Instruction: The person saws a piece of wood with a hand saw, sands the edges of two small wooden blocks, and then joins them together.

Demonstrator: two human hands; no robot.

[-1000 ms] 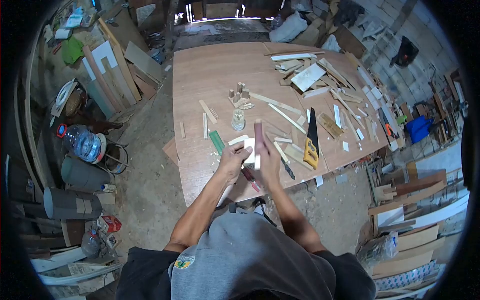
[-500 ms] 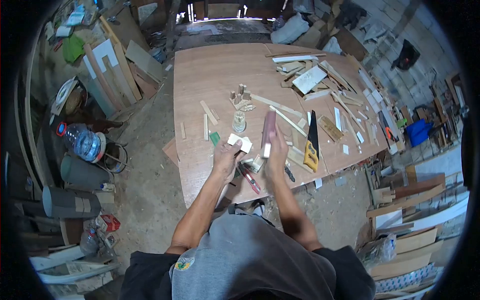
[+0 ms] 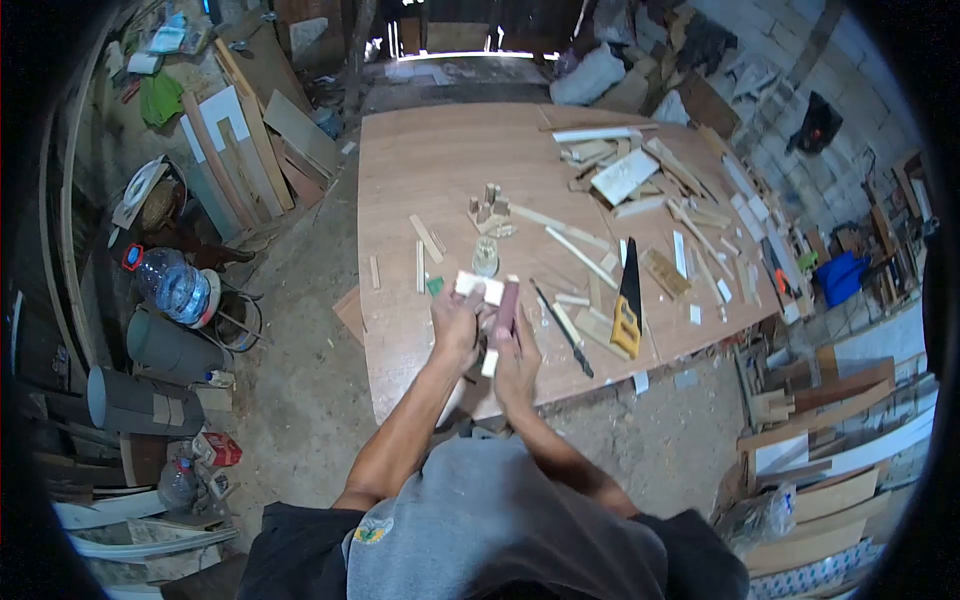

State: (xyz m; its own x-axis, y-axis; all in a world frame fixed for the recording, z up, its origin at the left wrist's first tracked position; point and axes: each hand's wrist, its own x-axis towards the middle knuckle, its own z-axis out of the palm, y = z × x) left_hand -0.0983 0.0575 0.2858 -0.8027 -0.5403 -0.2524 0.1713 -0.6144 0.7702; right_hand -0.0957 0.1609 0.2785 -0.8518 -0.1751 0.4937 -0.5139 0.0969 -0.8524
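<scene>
My left hand is closed around a small pale wooden piece near the front of the table. My right hand grips a sanding block, a wooden stick wrapped in maroon sandpaper with pale ends showing. The sanding block lies right up against the right side of the wooden piece, though exact contact is hard to make out. Just beyond both hands stands a clear jar. To the right of my right hand is a long dark narrow tool. A yellow-handled handsaw lies farther right.
Small wooden blocks stand behind the jar on the wooden table. Scrap wood is heaped at the back right. Thin strips lie on the left. A large water bottle and leaning boards stand left of the table.
My right hand has brought the sanding block leftward and toward me, close against the wooden piece in my left hand. The red cutter seen earlier between my arms is hidden now.
</scene>
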